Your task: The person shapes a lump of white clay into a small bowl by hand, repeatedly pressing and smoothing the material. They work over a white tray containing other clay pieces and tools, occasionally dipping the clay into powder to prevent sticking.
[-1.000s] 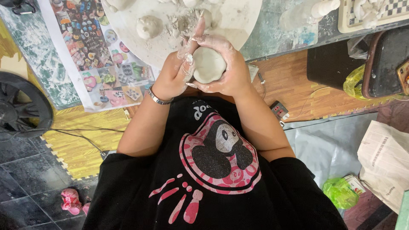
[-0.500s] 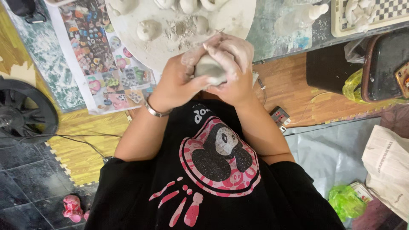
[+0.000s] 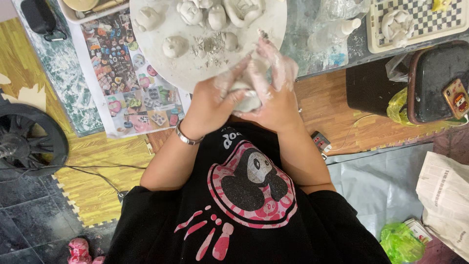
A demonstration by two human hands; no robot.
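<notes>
Clay lump (image 3: 248,100): pale grey, clasped between both hands at the round board's (image 3: 195,73) near edge.
Left hand (image 3: 212,102): closed around lump.
Right hand (image 3: 273,93): wrapped over lump, clay-smeared.

Obstacles ahead of the hands: round white clay-smeared board (image 3: 195,68), crowded with small grey clay figures (image 3: 175,46) across its far half. Bare strip along the board's near rim, just beyond the hands. Left: printed paper sheet of coloured pictures (image 3: 122,73), flat, passable. Right: open wooden floor (image 3: 332,107) up to black box-shaped case (image 3: 435,78); small grey remote (image 3: 321,142) lying near the right forearm. Checkered tray (image 3: 420,24) at far right.
</notes>
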